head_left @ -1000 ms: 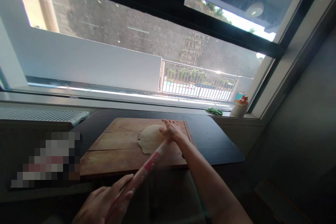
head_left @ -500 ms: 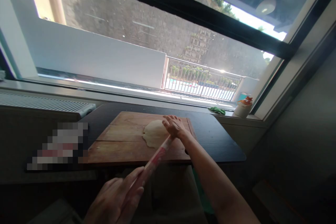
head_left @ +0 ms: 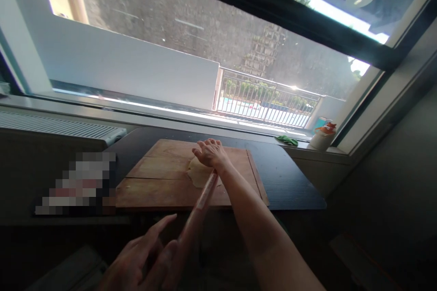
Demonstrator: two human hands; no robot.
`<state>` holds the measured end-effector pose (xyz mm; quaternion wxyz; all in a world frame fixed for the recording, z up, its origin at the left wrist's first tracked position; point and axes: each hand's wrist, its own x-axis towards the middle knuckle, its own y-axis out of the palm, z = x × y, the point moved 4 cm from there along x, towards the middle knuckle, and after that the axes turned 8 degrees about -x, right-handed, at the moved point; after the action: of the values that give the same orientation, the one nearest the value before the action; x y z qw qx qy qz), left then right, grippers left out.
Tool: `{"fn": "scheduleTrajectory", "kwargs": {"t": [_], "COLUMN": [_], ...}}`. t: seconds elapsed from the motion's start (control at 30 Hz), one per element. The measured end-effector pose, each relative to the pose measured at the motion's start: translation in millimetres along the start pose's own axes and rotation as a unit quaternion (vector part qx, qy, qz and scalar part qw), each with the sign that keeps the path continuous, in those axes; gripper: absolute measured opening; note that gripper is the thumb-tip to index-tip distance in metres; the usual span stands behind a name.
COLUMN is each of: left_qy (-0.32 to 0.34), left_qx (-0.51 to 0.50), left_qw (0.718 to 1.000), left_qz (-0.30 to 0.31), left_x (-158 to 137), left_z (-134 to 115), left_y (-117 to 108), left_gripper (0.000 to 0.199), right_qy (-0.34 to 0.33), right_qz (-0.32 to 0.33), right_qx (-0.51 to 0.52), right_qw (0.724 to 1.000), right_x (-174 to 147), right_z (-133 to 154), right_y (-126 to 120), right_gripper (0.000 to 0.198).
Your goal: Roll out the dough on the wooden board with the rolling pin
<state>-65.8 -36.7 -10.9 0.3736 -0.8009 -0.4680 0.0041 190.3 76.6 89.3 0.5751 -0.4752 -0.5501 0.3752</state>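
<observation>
On the cutting board, the right hand presses flat, fingers spread, on the soft, stretchy dough, while the left hand, fingers loosely open, steadies the stiff rolling pin at its near end.

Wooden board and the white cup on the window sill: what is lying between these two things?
Between the wooden board and the white cup, the head view shows bare dark tabletop, then a small green thing on the sill.
</observation>
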Motion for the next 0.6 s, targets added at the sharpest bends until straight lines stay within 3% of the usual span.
{"fn": "scheduleTrajectory", "kwargs": {"t": [0.17,0.27,0.47,0.6], "left_qy": [0.043,0.064,0.163,0.161], "left_qx": [-0.042,-0.054,0.006,0.005], "left_qw": [0.998,0.995,0.986,0.986], "left_qz": [0.034,0.054,0.024,0.033], "left_x": [-3,-5,-3,1], "left_z": [-21,-37,-55,-55], "left_y": [11,19,21,17], "left_gripper": [0.051,0.058,0.066,0.061], "right_qy": [0.025,0.063,0.141,0.163], "right_qz": [0.010,0.014,0.020,0.012], "right_qx": [-0.016,-0.011,0.018,0.026], "right_qw": [1.000,0.998,0.990,0.986], "right_x": [-1,-14,-69,-81], "right_z": [1,-17,-69,-78], "right_y": [4,2,1,2], "right_gripper": [0.045,0.046,0.054,0.054]}}
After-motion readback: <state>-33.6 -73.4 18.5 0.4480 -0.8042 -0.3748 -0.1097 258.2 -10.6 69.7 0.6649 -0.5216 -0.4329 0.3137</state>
